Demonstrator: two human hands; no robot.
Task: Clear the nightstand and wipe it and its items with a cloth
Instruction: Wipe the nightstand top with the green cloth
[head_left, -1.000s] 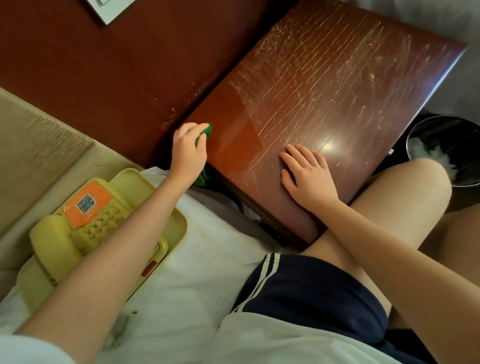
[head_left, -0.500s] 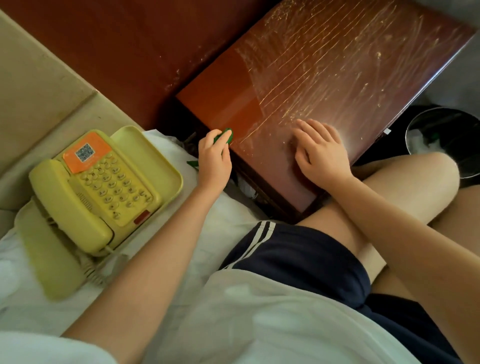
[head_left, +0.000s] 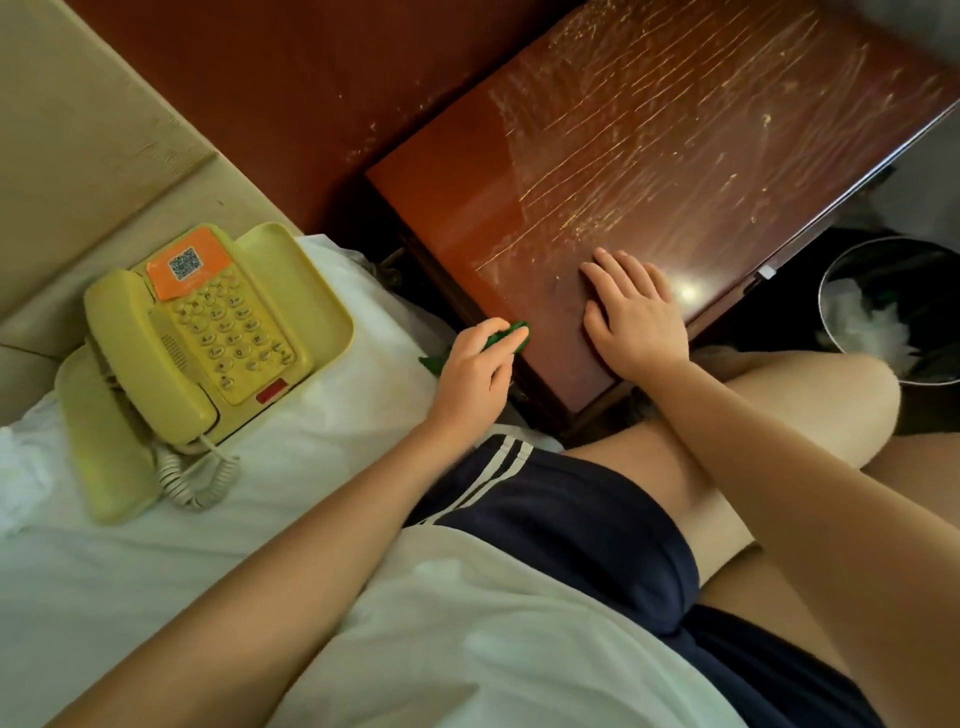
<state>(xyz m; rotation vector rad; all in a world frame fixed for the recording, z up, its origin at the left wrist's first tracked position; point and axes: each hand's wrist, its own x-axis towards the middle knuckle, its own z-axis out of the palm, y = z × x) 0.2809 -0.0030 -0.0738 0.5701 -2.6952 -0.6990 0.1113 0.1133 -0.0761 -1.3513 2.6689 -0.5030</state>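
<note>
Yellow telephone (head_left: 208, 343); bin (head_left: 852, 257) perhaps holds tissue (head_left: 857, 322).

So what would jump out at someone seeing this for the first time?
The yellow telephone sits on the white bed at left. The reddish nightstand, upper right, is streaked with pale marks; the right hand lies flat on it. At its near left edge the left hand grips a green cloth.

The nightstand (head_left: 649, 156) is shiny red-brown wood. Its far part has lots of thin pale streaks, and the near left part looks smooth and dark. The green cloth (head_left: 511, 332) is bunched in the left hand (head_left: 475, 364) at the nightstand's left edge. The yellow phone (head_left: 208, 332), with 1 orange sticker, lies flat on the white sheet (head_left: 311, 467), handset in place.
</note>
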